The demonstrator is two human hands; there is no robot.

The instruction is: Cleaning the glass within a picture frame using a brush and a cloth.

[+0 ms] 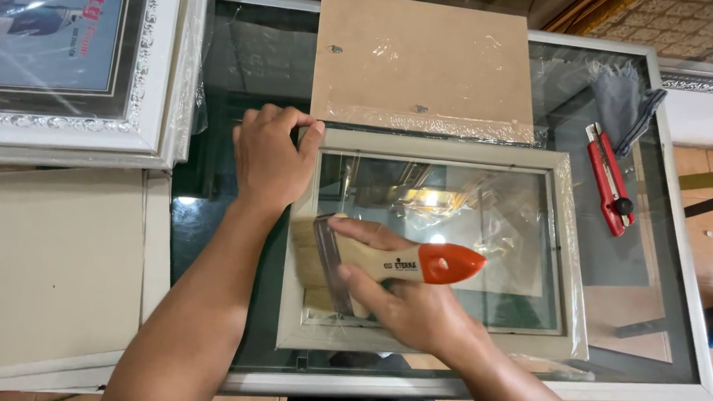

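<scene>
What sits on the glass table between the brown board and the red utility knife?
In the head view, only bare glass table lies between the brown board and the red utility knife.

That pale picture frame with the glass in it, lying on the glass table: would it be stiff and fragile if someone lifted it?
The picture frame looks rigid, with straight mitred borders, so it would probably lift flat. Its glass pane is likely fragile and adds weight. On the smooth glass table it may slide when pushed, which may be why the left hand steadies its corner while the right hand works the brush.
</scene>
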